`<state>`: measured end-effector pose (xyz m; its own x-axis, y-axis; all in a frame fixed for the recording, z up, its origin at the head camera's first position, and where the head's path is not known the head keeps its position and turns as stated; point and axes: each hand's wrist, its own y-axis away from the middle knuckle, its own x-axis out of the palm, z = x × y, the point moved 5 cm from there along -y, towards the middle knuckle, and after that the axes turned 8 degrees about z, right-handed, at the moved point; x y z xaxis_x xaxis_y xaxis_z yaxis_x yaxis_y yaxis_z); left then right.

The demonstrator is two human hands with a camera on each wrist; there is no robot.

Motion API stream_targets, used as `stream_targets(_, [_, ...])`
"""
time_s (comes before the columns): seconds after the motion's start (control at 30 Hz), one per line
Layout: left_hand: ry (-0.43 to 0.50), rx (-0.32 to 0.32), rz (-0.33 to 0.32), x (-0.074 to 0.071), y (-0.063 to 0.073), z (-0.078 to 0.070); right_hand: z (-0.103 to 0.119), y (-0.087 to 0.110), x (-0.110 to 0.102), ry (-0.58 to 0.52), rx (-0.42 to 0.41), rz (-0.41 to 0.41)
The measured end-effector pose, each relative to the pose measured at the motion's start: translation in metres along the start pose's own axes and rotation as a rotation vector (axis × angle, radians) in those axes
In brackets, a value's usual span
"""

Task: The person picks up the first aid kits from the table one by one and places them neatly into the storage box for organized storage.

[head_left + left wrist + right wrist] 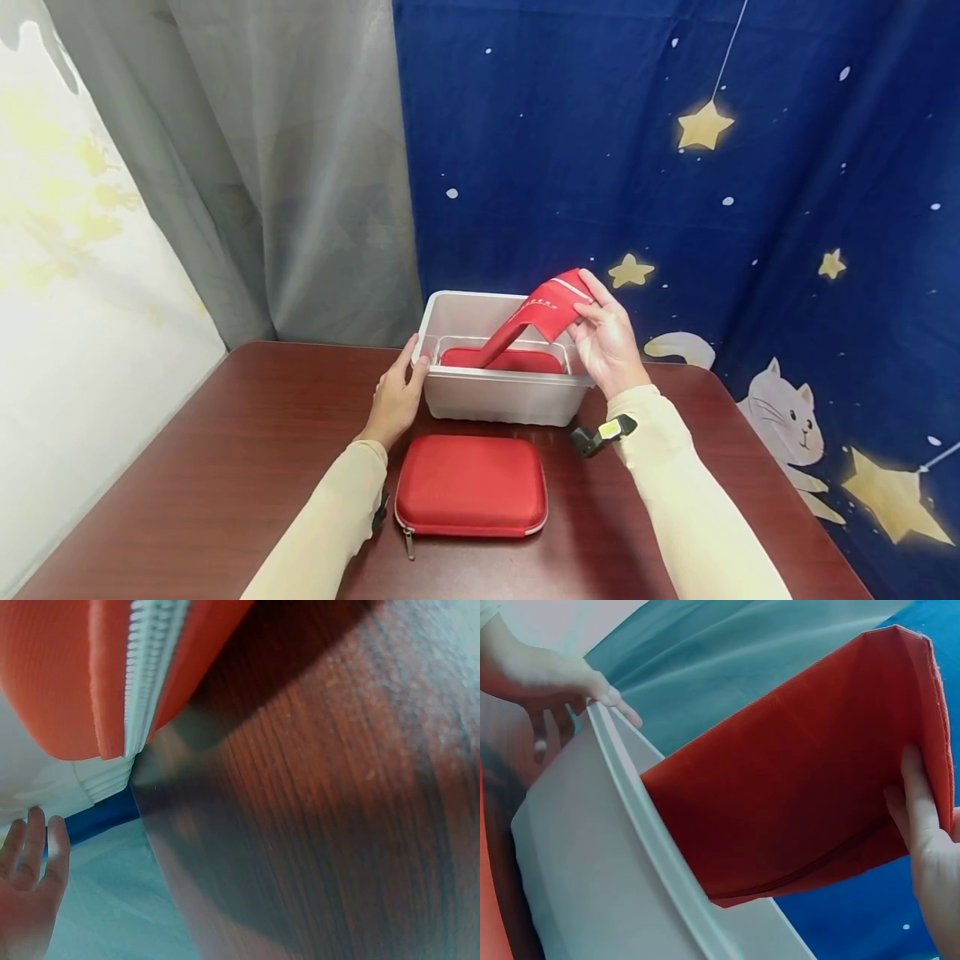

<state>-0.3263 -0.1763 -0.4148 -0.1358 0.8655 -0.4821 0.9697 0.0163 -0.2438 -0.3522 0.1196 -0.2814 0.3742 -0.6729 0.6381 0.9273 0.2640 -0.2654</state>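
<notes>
My right hand [606,343] pinches the upper end of a flat red cloth bag [553,304] with white print. The bag slants down into a translucent white plastic bin [502,402]. Another red, rounded flat item [532,361] lies at the bin's bottom; whether the bag touches it I cannot tell. At the bin's left front corner, my left hand [395,404] rests against the side with fairly straight fingers, thumb by the rim. In the right wrist view the bag [802,772] spans from the bin's rim to my right fingers.
A zipped red hard case [471,483] lies on the brown wooden table [262,467] in front of the bin, its zip pull at the left front. Behind the table hang a grey curtain [330,167] and a blue star-patterned curtain [540,150]. A white patterned surface [67,275] stands at left.
</notes>
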Motion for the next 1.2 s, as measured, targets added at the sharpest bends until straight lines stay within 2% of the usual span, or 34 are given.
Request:
stream_targets(0.17, [0.006, 0.005, -0.001, 0.001, 0.000, 0.000, -0.015, -0.002, -0.009, 0.058, 0.074, -0.035])
stream_targets(0.3, [0.006, 0.003, 0.002, 0.000, 0.000, -0.002, -0.027, 0.001, -0.021, 0.177, 0.177, -0.111])
stream_targets(0.37, [0.008, 0.003, 0.000, 0.000, 0.000, -0.003, -0.029, 0.002, -0.026, 0.233, 0.202, -0.148])
stream_targets(0.6, [0.004, 0.007, -0.008, 0.001, 0.000, -0.003, -0.023, 0.004, -0.033, 0.384, 0.197, -0.240])
stream_targets(0.77, [0.009, 0.013, -0.009, 0.001, -0.001, -0.003, -0.021, 0.007, -0.038, 0.520, 0.223, -0.304])
stream_targets(0.87, [0.010, 0.010, -0.009, 0.000, -0.001, -0.003, -0.022, 0.008, -0.039, 0.638, 0.247, -0.285])
stream_targets(1.07, [0.000, 0.003, -0.002, 0.000, 0.000, -0.003, -0.030, 0.010, -0.042, 0.929, 0.346, -0.172])
stream_targets(1.13, [0.002, 0.001, 0.000, 0.001, 0.000, -0.003, -0.032, 0.011, -0.043, 0.965, 0.374, -0.143])
stream_targets(1.2, [0.003, 0.001, 0.002, 0.000, 0.001, -0.003, -0.033, 0.011, -0.044, 0.954, 0.383, -0.127])
